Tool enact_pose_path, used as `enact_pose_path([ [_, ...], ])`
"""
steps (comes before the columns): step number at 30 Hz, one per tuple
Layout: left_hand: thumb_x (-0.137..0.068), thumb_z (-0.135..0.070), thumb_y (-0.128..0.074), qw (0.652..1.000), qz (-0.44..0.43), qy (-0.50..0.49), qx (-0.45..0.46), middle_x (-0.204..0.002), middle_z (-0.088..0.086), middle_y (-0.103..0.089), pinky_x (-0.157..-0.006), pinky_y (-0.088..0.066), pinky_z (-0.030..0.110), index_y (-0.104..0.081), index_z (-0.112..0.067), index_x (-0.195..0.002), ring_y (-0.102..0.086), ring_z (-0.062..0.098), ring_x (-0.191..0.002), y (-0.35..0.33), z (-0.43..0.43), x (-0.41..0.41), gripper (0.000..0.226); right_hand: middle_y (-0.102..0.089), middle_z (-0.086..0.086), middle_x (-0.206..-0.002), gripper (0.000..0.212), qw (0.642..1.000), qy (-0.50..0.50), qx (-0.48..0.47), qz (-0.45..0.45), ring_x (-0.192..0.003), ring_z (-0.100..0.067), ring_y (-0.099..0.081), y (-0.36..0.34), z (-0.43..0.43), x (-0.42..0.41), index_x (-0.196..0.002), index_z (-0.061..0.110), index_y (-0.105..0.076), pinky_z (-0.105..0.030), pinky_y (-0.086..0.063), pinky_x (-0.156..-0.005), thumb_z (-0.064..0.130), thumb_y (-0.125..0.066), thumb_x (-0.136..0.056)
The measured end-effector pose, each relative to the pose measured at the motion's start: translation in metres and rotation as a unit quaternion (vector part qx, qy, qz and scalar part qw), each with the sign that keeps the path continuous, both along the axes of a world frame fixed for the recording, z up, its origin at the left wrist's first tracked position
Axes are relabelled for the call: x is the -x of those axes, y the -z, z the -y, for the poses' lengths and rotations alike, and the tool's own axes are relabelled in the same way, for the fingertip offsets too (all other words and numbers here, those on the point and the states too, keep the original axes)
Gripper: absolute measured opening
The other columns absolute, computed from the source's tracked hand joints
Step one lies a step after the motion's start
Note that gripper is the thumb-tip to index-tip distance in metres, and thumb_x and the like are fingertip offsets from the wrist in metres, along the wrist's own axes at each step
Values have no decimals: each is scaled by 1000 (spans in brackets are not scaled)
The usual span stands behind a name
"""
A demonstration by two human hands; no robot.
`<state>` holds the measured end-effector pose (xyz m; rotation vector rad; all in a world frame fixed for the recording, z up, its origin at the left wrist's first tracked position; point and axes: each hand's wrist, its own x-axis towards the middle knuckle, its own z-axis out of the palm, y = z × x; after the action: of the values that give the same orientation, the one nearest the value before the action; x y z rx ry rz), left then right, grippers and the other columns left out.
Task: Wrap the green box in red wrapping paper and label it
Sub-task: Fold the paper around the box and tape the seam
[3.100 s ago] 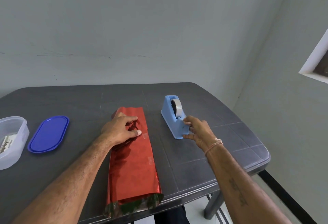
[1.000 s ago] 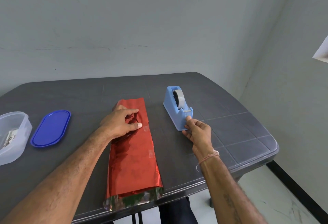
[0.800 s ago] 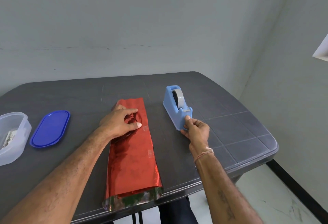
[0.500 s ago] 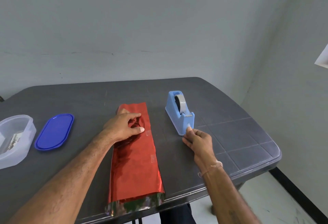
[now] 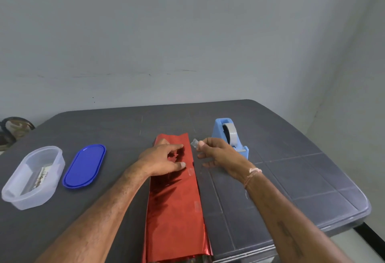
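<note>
Lengthwise, glossy red wrapping paper [image 5: 175,210] lies taped.

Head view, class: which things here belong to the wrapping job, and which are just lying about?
In the job: red wrapping paper, pressed down by the left hand; piece of tape, pinched by the right hand; tape dispenser.
Lying about: clear tub; blue lid; camouflage-patterned item at the far left edge.
</note>
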<state>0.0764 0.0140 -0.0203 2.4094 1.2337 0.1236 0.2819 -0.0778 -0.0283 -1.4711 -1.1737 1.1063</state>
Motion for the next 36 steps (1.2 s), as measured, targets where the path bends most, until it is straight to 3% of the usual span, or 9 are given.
enact_pose_path([
  [3, -86, -62, -68, 1000, -2, -12, 16, -134, -12, -43, -104, -47, 35, -42, -49, -151, -51, 11, -124, -4, -2, -4, 71, -69, -3, -118, 29, 998, -31, 28, 55, -114, -20, -66, -5, -17, -6, -103, 16, -67, -43, -60, -93, 44, -60, -101],
  [7, -75, -77, -66, 999, -13, -34, -19, -128, -12, -48, -95, -51, 36, -45, -54, -145, -56, 12, -121, 1, -1, -8, 77, -68, -2, -123, 43, 989, -61, 63, 121, -113, -16, -66, -9, -30, -10, -117, 7, -66, -40, -60, -93, 46, -59, -101],
  [13, -70, -89, -60, 997, -27, -55, -51, -131, -9, -49, -94, -50, 39, -47, -55, -142, -58, 20, -121, 2, 6, -14, 80, -66, 0, -125, 39, 969, -114, 82, 204, -117, -20, -63, -17, -43, -8, -113, 12, -67, -44, -58, -97, 48, -56, -102],
  [18, -62, -97, -55, 996, -42, -70, -47, -126, -7, -49, -91, -52, 43, -49, -53, -141, -60, 21, -112, 1, 11, -18, 91, -64, 8, -112, 34, 957, -128, 81, 249, -117, -23, -62, -24, -49, -5, -102, 16, -64, -36, -57, -89, 49, -55, -102],
  [22, -63, -96, -57, 995, -48, -72, -43, -129, -4, -49, -93, -52, 43, -48, -50, -144, -59, 23, -115, -3, 13, -18, 94, -63, -3, -106, 40, 943, -136, 83, 293, -99, -16, -60, -25, -56, -4, -103, 13, -66, -34, -56, -85, 52, -56, -101],
  [25, -64, -95, -58, 995, -48, -73, -38, -128, -4, -49, -93, -52, 44, -48, -48, -144, -59, 23, -114, -4, 14, -18, 93, -58, 1, -92, 47, 935, -134, 92, 315, -87, -12, -57, -25, -60, -1, -111, 7, -66, -33, -55, -82, 52, -57, -101],
  [28, -64, -94, -58, 996, -47, -71, -36, -127, -4, -49, -94, -52, 45, -50, -47, -142, -59, 23, -113, -4, 15, -18, 91, -55, 5, -83, 47, 929, -136, 101, 330, -81, -11, -55, -24, -63, 0, -104, 5, -63, -33, -55, -79, 51, -58, -100],
  [32, -65, -93, -59, 996, -42, -73, -34, -126, -4, -49, -95, -51, 44, -51, -48, -141, -59, 23, -114, -5, 16, -18, 89, -57, 15, -85, 49, 930, -126, 106, 330, -83, -8, -56, -21, -65, 0, -108, 3, -66, -35, -55, -82, 50, -59, -100],
  [36, -65, -93, -60, 996, -40, -72, -36, -128, -4, -48, -94, -50, 42, -50, -49, -141, -58, 23, -117, -5, 17, -18, 88, -57, 6, -83, 38, 924, -127, 108, 345, -80, -9, -56, -16, -68, -3, -90, 15, -61, -36, -55, -82, 52, -61, -98],
])
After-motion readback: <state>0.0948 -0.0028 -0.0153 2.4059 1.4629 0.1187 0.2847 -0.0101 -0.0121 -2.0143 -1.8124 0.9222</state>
